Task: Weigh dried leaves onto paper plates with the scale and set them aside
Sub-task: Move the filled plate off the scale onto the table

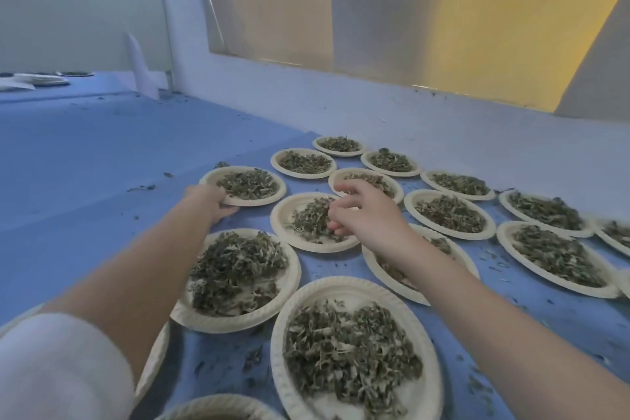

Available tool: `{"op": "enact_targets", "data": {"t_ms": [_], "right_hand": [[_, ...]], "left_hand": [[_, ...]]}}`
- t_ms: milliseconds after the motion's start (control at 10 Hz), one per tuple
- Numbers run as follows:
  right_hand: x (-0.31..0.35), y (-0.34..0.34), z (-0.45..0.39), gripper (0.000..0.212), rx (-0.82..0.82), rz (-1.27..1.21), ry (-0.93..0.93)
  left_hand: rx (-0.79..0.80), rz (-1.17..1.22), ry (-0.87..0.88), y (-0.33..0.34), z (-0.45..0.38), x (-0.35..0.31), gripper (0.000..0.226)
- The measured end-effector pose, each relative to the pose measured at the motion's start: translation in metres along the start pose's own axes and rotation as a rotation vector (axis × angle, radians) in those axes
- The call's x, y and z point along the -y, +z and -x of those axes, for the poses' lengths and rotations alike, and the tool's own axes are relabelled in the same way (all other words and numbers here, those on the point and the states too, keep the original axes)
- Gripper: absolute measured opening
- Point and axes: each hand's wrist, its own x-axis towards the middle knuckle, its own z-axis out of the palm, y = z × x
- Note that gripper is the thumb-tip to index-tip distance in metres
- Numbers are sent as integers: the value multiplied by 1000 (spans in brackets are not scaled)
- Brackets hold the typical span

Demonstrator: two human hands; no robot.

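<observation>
The left hand (214, 203) grips the rim of a filled plate (242, 185) being set aside on the blue surface (85, 160), while the right hand (364, 211) pinches dried leaves (312, 220) on the neighbouring plate (289, 215), so next likely comes releasing both.

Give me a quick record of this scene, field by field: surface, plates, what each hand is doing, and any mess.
surface: blue table top below a white sill
plates: over a dozen paper plates, each holding dried leaves
left hand: left hand holds the near rim of the far-left plate
right hand: right hand hovers with curled fingers over the leaves on the middle plate; whether it pinches any cannot be told
scale: not in view
mess: loose leaf crumbs scattered between plates
</observation>
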Motion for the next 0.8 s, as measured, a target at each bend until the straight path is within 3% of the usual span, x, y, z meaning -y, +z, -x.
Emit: {"op": "enact_targets", "data": {"t_ms": [200,300,400,500,600,700,800], "right_hand": [[8,6,-1,41,36,50,-25],[23,4,8,43,43,71,-29],[48,-5,25,46,17,64,-33],[79,-21,55,46,-58,113,-78],[107,-50,91,45,-160,211,-118],[122,-94,132,43,-214,322,-108],[119,-146,177,39,-258,430,-79]], "left_hand": [[45,-585,118,3,16,-7,9],[82,-731,257,0,36,-19,28],[95,-798,471,1,92,-37,30],[314,-719,539,11,161,-47,8],[534,-633,582,23,239,-47,13],[632,-617,669,40,307,-42,24],[704,-614,710,66,358,-30,20]]}}
